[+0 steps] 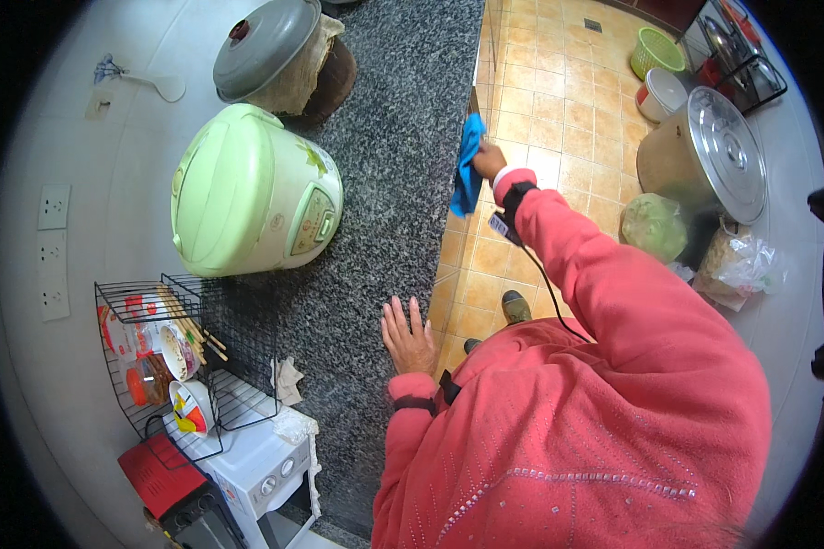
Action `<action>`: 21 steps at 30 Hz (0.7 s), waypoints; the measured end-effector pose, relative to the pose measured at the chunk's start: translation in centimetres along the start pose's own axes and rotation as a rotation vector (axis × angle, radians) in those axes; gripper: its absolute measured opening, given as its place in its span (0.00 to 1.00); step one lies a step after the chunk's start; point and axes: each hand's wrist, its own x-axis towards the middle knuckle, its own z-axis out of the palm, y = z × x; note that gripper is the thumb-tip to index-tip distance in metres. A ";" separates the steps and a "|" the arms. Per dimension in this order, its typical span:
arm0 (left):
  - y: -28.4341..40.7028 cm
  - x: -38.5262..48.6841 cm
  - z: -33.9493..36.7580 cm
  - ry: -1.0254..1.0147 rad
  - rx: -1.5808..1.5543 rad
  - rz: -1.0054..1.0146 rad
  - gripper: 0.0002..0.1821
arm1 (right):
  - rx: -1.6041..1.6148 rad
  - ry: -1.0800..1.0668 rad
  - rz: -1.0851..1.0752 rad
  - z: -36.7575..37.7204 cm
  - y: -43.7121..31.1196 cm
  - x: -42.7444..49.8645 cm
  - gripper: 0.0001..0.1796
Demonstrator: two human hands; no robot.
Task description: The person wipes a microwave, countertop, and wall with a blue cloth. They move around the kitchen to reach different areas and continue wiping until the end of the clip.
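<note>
My right hand (489, 161) grips a blue cloth (468, 168), which hangs along the front edge of the dark speckled granite countertop (391, 171). Fingers slightly spread and palm down, my left hand (410, 343) rests on the same countertop near its edge and holds nothing. Across from my hands, a pale green rice cooker (247, 199) stands towards the wall side. A strapped band sits on each wrist, and a black cable runs from the right one.
Beyond the cooker is a lidded grey pot (268, 55). A black wire rack (240, 343) holds bowls, a jar and chopsticks above a white oven-like appliance (261, 473). Across the tiled floor (542, 103) stand a large lidded pot (700, 151), bags and a green basket (658, 53).
</note>
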 end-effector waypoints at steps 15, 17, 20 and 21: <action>-0.2 0.1 0.3 -0.012 -0.009 -0.009 0.35 | -0.214 -0.071 -0.019 1.7 0.4 -3.4 0.19; -0.2 0.1 0.3 -0.020 -0.005 -0.021 0.35 | -0.120 -0.159 -0.029 2.6 1.6 -6.2 0.22; -0.2 0.2 0.2 -0.008 -0.024 -0.016 0.35 | -0.156 -0.229 0.054 4.1 2.3 -9.9 0.23; -0.2 0.2 0.2 -0.019 -0.030 -0.027 0.35 | -0.192 -0.269 0.110 4.5 2.3 -11.1 0.23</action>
